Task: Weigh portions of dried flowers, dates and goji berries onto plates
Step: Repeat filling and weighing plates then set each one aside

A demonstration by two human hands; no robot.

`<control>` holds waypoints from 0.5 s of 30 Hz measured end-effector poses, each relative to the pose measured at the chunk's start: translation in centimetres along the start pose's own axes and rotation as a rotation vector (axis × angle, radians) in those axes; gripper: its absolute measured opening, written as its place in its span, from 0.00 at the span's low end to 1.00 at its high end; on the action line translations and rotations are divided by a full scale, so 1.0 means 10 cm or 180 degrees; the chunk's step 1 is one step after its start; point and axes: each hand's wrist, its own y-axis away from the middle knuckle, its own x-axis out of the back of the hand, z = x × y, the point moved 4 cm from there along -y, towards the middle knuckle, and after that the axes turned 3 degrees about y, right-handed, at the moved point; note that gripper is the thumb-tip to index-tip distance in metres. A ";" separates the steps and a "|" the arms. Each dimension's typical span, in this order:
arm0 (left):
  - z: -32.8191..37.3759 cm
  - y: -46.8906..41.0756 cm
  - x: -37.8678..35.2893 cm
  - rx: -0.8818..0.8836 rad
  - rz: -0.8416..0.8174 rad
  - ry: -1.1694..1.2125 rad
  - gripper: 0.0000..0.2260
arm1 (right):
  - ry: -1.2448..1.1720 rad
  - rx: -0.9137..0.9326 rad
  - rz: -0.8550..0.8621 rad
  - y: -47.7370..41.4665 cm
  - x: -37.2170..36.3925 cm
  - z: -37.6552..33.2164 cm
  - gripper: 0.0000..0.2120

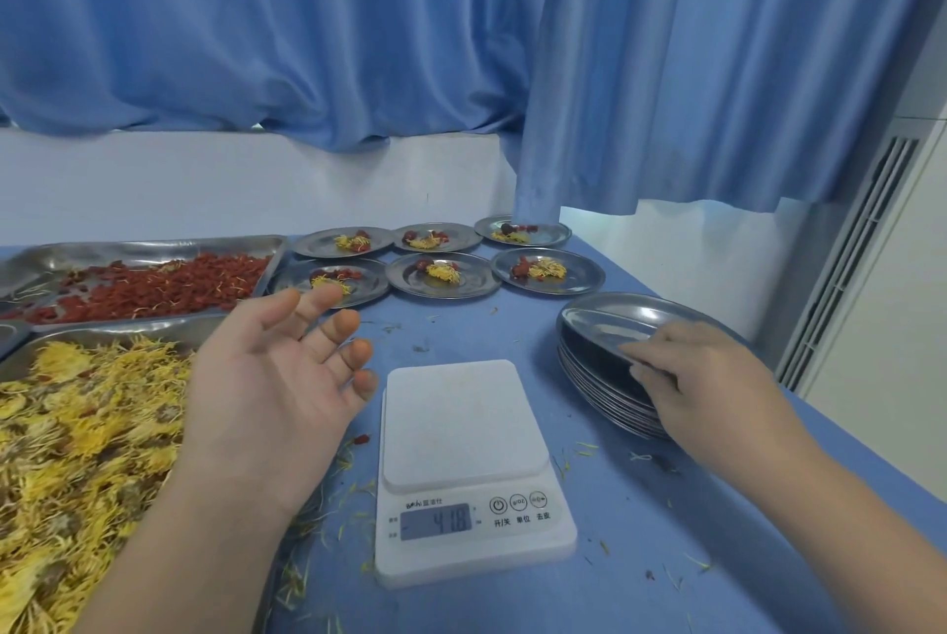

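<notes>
Right hand (702,377) pinches the tilted top plate (615,321) of the stack (599,387) right of the bare scale (461,423), left hand (271,377) hovering with fingers (353,323) spread — the display (435,522) reads off zero, so a portion weighed without taring the plate would likely come out wrong.

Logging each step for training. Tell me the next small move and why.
Probably lift the top plate off the stack with the right hand and set it on the scale. That hand grips the plate's tilted near edge, the scale's platform is bare, and the left hand hovers open, holding nothing.
</notes>
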 end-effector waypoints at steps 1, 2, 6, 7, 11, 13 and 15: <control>0.00 0.00 0.00 0.0003 0.0008 0.0006 0.11 | 0.0019 0.0202 0.0292 0.00 0.05 -0.03 0.06; 0.00 0.00 0.00 0.0005 0.0020 0.0011 0.11 | -0.0028 0.0443 0.0571 0.00 0.09 -0.07 0.07; 0.00 0.02 -0.02 -0.0004 0.0063 0.0009 0.11 | -0.0151 0.1391 0.1113 0.06 0.11 -0.29 0.12; 0.01 0.02 -0.03 -0.0016 0.0073 -0.0001 0.11 | -0.0097 0.1518 0.1206 0.09 0.09 -0.35 0.11; 0.04 0.03 -0.04 -0.0177 0.0152 0.0026 0.11 | -0.0099 0.1777 0.1337 0.19 -0.03 -0.62 0.09; 0.06 0.03 -0.04 -0.0258 0.0217 0.0115 0.11 | -0.0118 0.1912 0.1238 0.22 -0.11 -0.71 0.07; 0.07 0.04 -0.03 -0.0279 0.0245 0.0196 0.12 | -0.0109 0.1994 0.1131 0.24 -0.16 -0.78 0.04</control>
